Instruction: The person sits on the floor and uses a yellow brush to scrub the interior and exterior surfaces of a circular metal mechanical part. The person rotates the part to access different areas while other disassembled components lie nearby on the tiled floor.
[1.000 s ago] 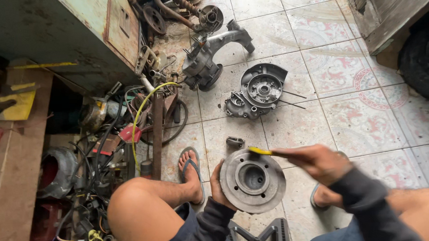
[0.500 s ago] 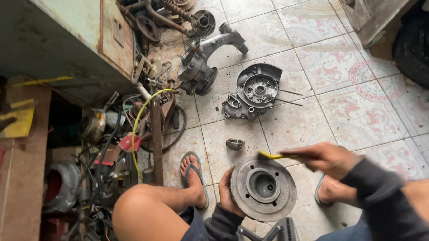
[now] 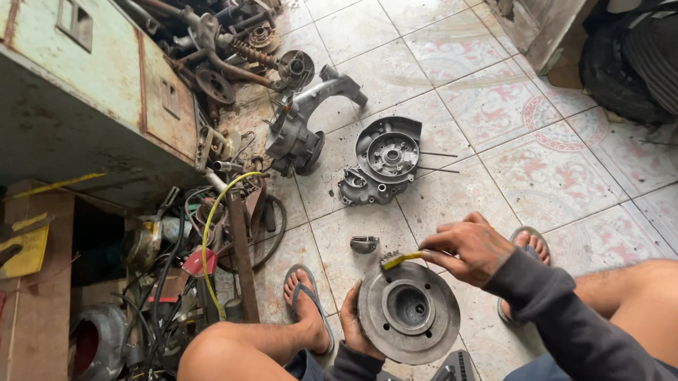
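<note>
Holding one metal disc (image 3: 408, 311) | one yellow brush (image 3: 401, 260), probably | two hands

Open tile floor (image 3: 578, 167) toward far-right corner, free reach there, engine cover (image 3: 383, 163) w/ thin rods mid-floor, small metal bit (image 3: 364, 244) just beyond disc (image 3: 408, 312), parts pile (image 3: 222, 59) & wire tangle (image 3: 198, 255) clog left edge by cabinet (image 3: 73, 94)

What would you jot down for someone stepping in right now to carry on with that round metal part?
Left hand: grips the round metal drum by its left edge, held upright over the tiled floor.
Right hand: holds a yellow-handled brush, bristles on the drum's top rim.
Nearby: small metal piece, engine cover.
Done: cannot tell how much is brushed.
Left: probably the remaining rim.
</note>
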